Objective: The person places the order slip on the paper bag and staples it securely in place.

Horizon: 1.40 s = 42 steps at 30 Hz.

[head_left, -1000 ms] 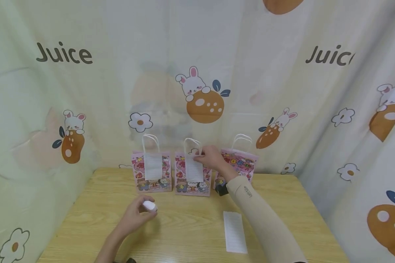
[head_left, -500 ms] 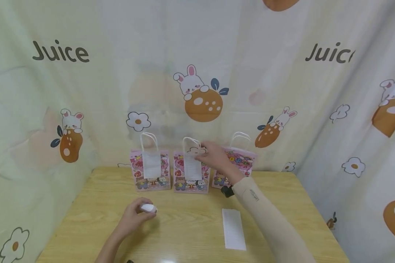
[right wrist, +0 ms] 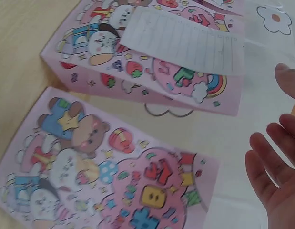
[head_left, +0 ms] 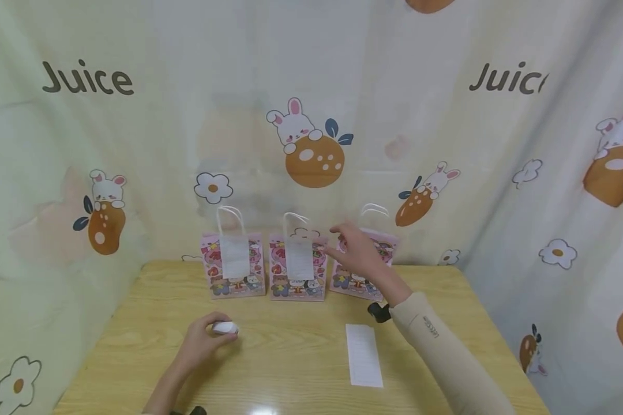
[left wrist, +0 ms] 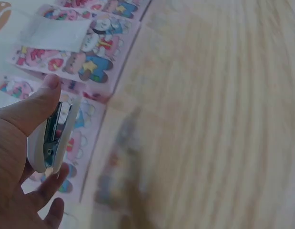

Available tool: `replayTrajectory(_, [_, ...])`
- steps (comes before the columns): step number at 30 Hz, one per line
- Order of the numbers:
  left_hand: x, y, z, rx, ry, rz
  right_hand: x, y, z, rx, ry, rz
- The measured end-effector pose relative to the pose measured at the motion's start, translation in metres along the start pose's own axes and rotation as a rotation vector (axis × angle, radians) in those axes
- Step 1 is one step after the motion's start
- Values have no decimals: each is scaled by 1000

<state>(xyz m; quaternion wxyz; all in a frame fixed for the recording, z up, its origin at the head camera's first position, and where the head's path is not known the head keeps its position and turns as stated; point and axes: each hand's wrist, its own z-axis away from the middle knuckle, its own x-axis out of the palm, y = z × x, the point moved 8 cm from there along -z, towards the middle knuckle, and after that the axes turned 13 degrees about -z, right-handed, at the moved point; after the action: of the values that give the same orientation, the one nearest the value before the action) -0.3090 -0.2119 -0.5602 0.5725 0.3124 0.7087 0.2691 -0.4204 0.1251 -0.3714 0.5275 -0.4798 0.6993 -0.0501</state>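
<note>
My left hand (head_left: 199, 341) grips a small white stapler (head_left: 225, 328) above the table; in the left wrist view the stapler's (left wrist: 52, 138) metal channel shows between thumb and fingers. My right hand (head_left: 357, 252) holds nothing, its fingers spread apart in the air between the middle and right bags. The pink cartoon-printed middle paper bag (head_left: 279, 283) has a lined paper slip (head_left: 299, 262) on its front, just under the handle. In the right wrist view, the right hand (right wrist: 288, 176) is beside the bags' tops.
Another pink bag (head_left: 218, 287) with a slip (head_left: 235, 259) stands at the left. The right bag (head_left: 360, 286), partly behind my right hand, shows no slip on its front. One lined slip (head_left: 363, 356) lies flat on the wooden table (head_left: 291, 369). A patterned curtain (head_left: 176, 127) hangs close behind.
My right hand has left the middle bag's slip and drawn back to the right, its fingers spreading. The left hand still holds the stapler, nearly in place.
</note>
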Motion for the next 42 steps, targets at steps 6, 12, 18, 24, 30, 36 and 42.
replayTrajectory(6, [-1,-16,2,-16,-5,-13,-3,15,26,-10,-11,-2])
replayTrajectory(12, [-8,-26,5,-15,21,-44,4,34,55,17,-46,-26])
replayTrajectory(18, [-12,-35,10,-44,21,-42,18,65,85,97,-88,-84])
replayTrajectory(24, [-15,-41,8,-65,27,-62,24,90,113,193,-97,-137])
replayTrajectory(30, [-14,-43,10,-64,20,-91,37,119,146,287,-97,-149])
replayTrajectory(36, [-12,-46,12,-69,12,-85,45,141,172,398,-69,-172])
replayTrajectory(42, [-11,-50,13,-85,12,-72,49,149,179,413,-44,-181])
